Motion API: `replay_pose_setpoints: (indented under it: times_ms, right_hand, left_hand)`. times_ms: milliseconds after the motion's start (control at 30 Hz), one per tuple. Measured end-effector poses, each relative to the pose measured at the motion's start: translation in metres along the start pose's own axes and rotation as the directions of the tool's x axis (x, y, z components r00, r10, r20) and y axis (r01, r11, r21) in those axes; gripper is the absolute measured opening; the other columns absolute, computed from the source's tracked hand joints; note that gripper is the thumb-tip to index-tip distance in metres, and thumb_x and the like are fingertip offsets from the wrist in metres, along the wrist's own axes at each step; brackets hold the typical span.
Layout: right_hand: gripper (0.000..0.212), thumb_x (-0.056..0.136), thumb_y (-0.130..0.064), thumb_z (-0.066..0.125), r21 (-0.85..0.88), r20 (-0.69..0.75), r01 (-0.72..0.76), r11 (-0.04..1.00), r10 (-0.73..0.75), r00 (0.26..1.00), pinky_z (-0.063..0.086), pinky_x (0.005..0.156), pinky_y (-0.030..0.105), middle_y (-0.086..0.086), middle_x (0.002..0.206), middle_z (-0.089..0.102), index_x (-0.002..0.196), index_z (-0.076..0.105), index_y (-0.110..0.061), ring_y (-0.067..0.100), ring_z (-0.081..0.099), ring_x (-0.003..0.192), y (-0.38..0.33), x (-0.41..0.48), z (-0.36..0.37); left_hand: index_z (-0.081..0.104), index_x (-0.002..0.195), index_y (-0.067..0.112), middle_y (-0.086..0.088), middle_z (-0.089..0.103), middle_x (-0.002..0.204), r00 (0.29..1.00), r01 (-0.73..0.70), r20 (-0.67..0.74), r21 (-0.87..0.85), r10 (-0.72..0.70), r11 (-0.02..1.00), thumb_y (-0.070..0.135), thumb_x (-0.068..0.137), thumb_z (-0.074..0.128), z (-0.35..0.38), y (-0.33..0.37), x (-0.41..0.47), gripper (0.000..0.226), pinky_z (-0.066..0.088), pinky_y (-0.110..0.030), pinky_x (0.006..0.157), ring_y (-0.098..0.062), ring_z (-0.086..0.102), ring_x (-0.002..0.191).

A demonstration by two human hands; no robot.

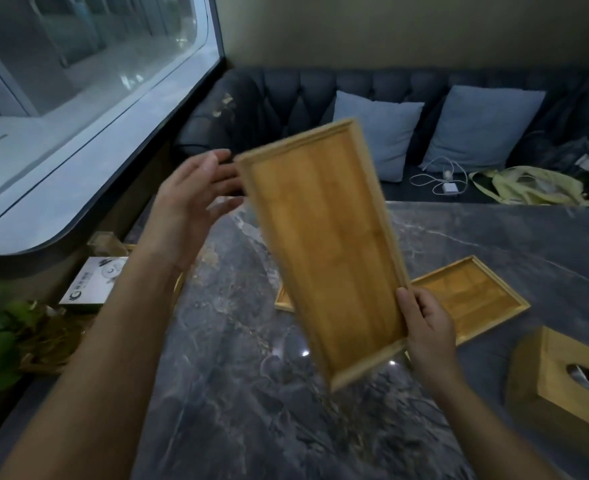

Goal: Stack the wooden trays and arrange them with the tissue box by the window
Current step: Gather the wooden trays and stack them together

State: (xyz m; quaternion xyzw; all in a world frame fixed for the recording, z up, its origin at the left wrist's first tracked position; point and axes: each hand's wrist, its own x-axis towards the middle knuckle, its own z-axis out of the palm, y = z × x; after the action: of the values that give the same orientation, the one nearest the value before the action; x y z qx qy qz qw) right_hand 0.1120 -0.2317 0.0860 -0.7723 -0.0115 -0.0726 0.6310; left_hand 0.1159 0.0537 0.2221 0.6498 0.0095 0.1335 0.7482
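your right hand (428, 323) pinches a raised wooden tray (324, 251); your left hand (196, 199), open, seems just short of its far corner. second tray (466, 299) at 4 o'clock on the bench (237, 393), tissue box (563, 379) unmoved; stacking not begun.

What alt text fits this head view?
The right hand holds a wooden tray tilted above a dark marble table, with the open left hand at its far end. A second tray and a wooden tissue box sit on the table.

Dim, window-lit (78, 64) from the left; motion blur (wide-angle bending at edges).
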Motion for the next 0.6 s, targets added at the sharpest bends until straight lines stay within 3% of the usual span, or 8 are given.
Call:
replay_pose_setpoints:
  times_ms: [67,133,200,300,400,500,600]
  right_hand:
    - [0.031,0.094,-0.033,0.045,0.046,-0.122,-0.024,0.999,0.029,0.992,0.034,0.042,0.007,-0.014,0.054,0.055,0.066,0.054,-0.026,-0.008,0.045,0.048,-0.002,0.005,0.007]
    - [0.029,0.095,-0.034,0.043,0.056,-0.213,-0.044,0.997,0.055,0.975,0.036,0.043,0.005,-0.01,0.062,0.052,0.069,0.053,-0.026,-0.011,0.047,0.05,-0.005,0.012,0.012]
    - [0.027,0.096,-0.033,0.041,0.05,-0.262,-0.059,0.997,0.07,0.963,0.036,0.046,0.002,-0.007,0.069,0.052,0.073,0.052,-0.026,-0.017,0.048,0.053,-0.004,0.02,0.016]
    - [0.026,0.097,-0.033,0.039,0.032,-0.276,-0.109,0.994,0.113,0.955,0.037,0.047,0.001,-0.008,0.074,0.054,0.079,0.053,-0.022,-0.012,0.051,0.06,0.004,0.03,0.022]
    - [0.027,0.098,-0.03,0.039,0.005,-0.272,-0.154,0.988,0.15,0.951,0.036,0.045,0.001,-0.008,0.073,0.055,0.087,0.055,-0.011,-0.002,0.05,0.066,0.015,0.037,0.032]
    - [0.027,0.098,-0.03,0.038,-0.063,-0.231,-0.164,0.984,0.145,0.962,0.036,0.043,0.005,-0.005,0.068,0.051,0.076,0.05,-0.02,0.005,0.048,0.061,0.024,0.045,0.045]
    - [0.029,0.098,-0.032,0.034,-0.216,-0.131,-0.179,0.96,0.153,0.979,0.038,0.052,0.027,0.0,0.068,0.048,0.078,0.048,-0.017,0.021,0.049,0.064,0.031,0.059,0.059]
  left_hand:
    - [0.052,0.116,0.018,-0.003,0.061,0.107,0.997,0.048,-0.057,-0.03,-0.05,0.998,0.036,0.079,0.05,0.003,-0.014,0.006,0.041,0.051,-0.038,0.085,-0.02,0.06,0.103]
    - [0.053,0.109,0.026,0.001,0.061,0.105,0.989,0.143,0.03,0.097,-0.147,0.985,0.043,0.073,0.056,0.014,-0.044,-0.002,0.039,0.05,-0.039,0.081,-0.016,0.061,0.098]
    - [0.05,0.112,0.03,0.005,0.06,0.102,0.95,0.211,0.163,0.299,-0.267,0.931,0.052,0.069,0.061,0.032,-0.076,-0.017,0.049,0.05,-0.032,0.076,-0.012,0.063,0.092]
    - [0.042,0.119,0.022,0.004,0.058,0.091,0.913,0.218,0.211,0.472,-0.349,0.854,0.046,0.076,0.065,0.055,-0.118,-0.026,0.055,0.051,-0.023,0.066,-0.01,0.061,0.078]
    - [0.047,0.11,0.018,0.006,0.058,0.079,0.947,0.036,0.201,0.712,-0.252,0.702,0.038,0.087,0.054,0.06,-0.145,-0.021,0.032,0.047,-0.031,0.064,-0.019,0.061,0.074]
    - [0.048,0.098,0.008,-0.016,0.064,0.088,0.979,-0.063,0.153,0.856,-0.136,0.512,0.032,0.094,0.041,0.054,-0.163,-0.009,0.026,0.042,-0.039,0.068,-0.035,0.06,0.084]
    - [0.051,0.101,0.005,-0.022,0.067,0.099,0.991,-0.078,0.113,0.921,-0.07,0.382,0.03,0.097,0.032,0.047,-0.174,0.002,0.031,0.046,-0.045,0.076,-0.039,0.061,0.09]
